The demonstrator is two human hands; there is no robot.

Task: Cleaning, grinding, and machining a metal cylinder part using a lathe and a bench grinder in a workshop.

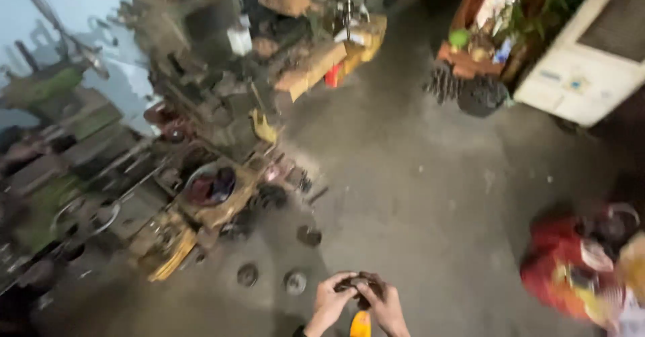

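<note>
Dark part [360, 286] blurred between hands, red bag [571, 270] cut off right

At the bottom centre of the frame, the left hand [329, 301] and the right hand [385, 303] meet around a small dark metal part [359, 284], fingers curled on it from both sides. Just below them an orange object [361, 324] shows at the frame's edge. On the grey concrete floor [430, 176] to the left of the hands lie two round metal discs [247, 274] [295, 282]. A blurred clutter of machine parts [201, 176] fills the left side, a red bag [561, 270] sits at lower right, and a white cabinet [591, 55] stands at upper right.
</note>
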